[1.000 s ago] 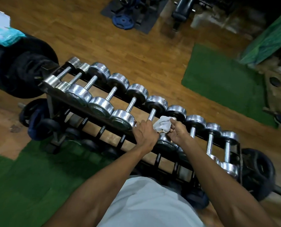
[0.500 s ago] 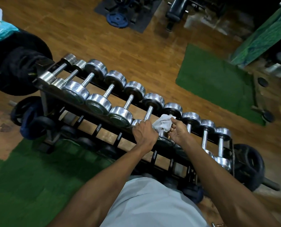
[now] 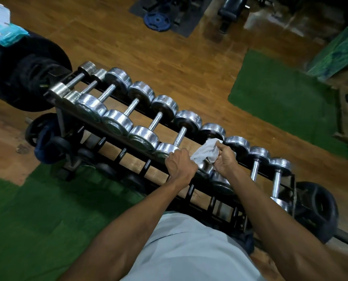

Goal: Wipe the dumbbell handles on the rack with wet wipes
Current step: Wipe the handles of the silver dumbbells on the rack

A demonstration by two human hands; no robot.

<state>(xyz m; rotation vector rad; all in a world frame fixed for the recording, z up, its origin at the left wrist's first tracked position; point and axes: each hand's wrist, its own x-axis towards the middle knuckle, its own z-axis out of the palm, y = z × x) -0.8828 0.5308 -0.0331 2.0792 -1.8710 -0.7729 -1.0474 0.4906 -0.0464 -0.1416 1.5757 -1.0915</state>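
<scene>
A black rack (image 3: 116,131) carries several chrome dumbbells in a slanted row. A crumpled white wet wipe (image 3: 204,152) is wrapped over the handle of a dumbbell (image 3: 213,129) near the middle of the row. My right hand (image 3: 223,160) pinches the wipe from the right. My left hand (image 3: 181,165) grips the near edge of the rack, beside the near head of the neighbouring dumbbell (image 3: 166,149), and touches the wipe's left end. The wiped handle is hidden under the wipe.
A teal pack of wet wipes (image 3: 3,30) with its lid open lies on a black padded roll (image 3: 22,74) at the far left. Black weight plates (image 3: 319,209) lean at the rack's right end. Green mats (image 3: 27,220) cover parts of the wooden floor.
My right hand with the wipe has shifted a little along the handle. My left hand keeps its hold on the rack edge. The camera has drifted slightly.
</scene>
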